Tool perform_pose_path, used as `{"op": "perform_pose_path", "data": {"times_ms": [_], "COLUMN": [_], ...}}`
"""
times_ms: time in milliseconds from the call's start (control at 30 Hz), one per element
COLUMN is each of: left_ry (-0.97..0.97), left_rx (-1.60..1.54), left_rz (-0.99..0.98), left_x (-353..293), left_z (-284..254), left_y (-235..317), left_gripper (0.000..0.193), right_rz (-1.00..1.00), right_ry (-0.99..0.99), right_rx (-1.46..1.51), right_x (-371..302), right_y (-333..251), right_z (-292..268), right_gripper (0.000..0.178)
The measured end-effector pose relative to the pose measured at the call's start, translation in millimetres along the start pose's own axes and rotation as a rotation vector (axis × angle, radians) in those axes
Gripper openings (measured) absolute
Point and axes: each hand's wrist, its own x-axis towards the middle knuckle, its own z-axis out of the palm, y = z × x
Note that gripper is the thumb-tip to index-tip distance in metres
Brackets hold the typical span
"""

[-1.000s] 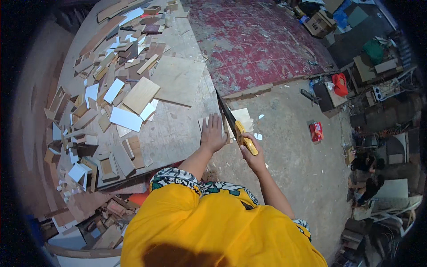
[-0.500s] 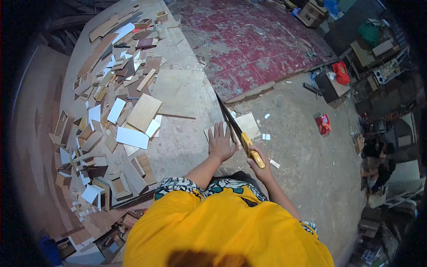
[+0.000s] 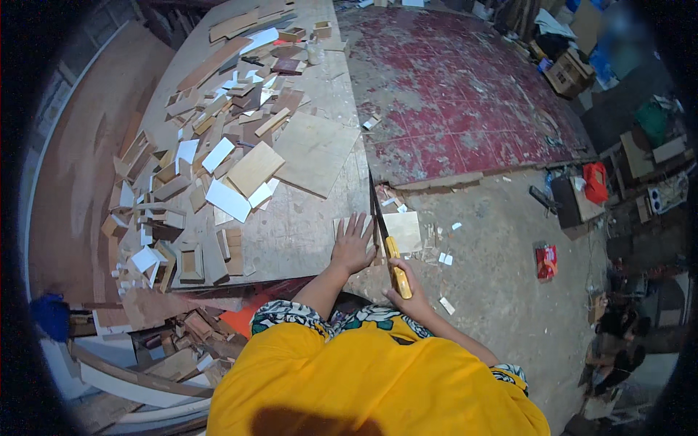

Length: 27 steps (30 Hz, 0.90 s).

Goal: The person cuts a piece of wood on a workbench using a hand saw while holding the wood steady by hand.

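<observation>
My left hand (image 3: 352, 247) lies flat with fingers spread on a small pale piece of wood (image 3: 339, 225) at the right edge of the workbench. Most of that piece is hidden under the hand. Just right of those fingers, my right hand (image 3: 411, 289) is wrapped around the yellow handle (image 3: 395, 260) of a handsaw. Its dark blade (image 3: 378, 212) points away from me along the bench edge, close beside the left fingertips. Whether the teeth touch the wood cannot be made out.
Wood offcuts, white pieces and small wooden boxes (image 3: 191, 263) crowd the bench's left side. A large square board (image 3: 318, 152) lies near its right edge. On the floor are a pale square panel (image 3: 403, 231), scraps and a red packet (image 3: 546, 261). A raised red tiled floor (image 3: 465, 94) lies beyond.
The view has swung, so the bench sits farther right in it. The saw stands straighter along the bench edge, its handle nearer my body. My left hand stays flat on the wood.
</observation>
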Motion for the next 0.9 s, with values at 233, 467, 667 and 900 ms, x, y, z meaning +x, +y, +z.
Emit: {"op": "perform_pose_path", "data": {"times_ms": [233, 467, 667, 900], "left_ry": [-0.024, -0.030, 0.055, 0.068], "left_rx": [0.118, 0.109, -0.004, -0.003], "left_rz": [-0.096, -0.113, -0.084, -0.068], "left_x": [2, 7, 6, 7], "left_z": [6, 3, 3, 7], "left_y": [6, 15, 10, 9], "left_gripper": [0.076, 0.075, 0.068, 0.069], "right_rz": [0.056, -0.220, 0.065, 0.041], "right_ry": [-0.139, -0.009, 0.162, 0.347], "right_rx": [-0.069, -0.014, 0.338, 0.120], "right_x": [0, 3, -8, -9], "right_y": [8, 11, 1, 7], "right_z": [7, -4, -1, 23], "right_gripper": [0.073, 0.066, 0.057, 0.044]}}
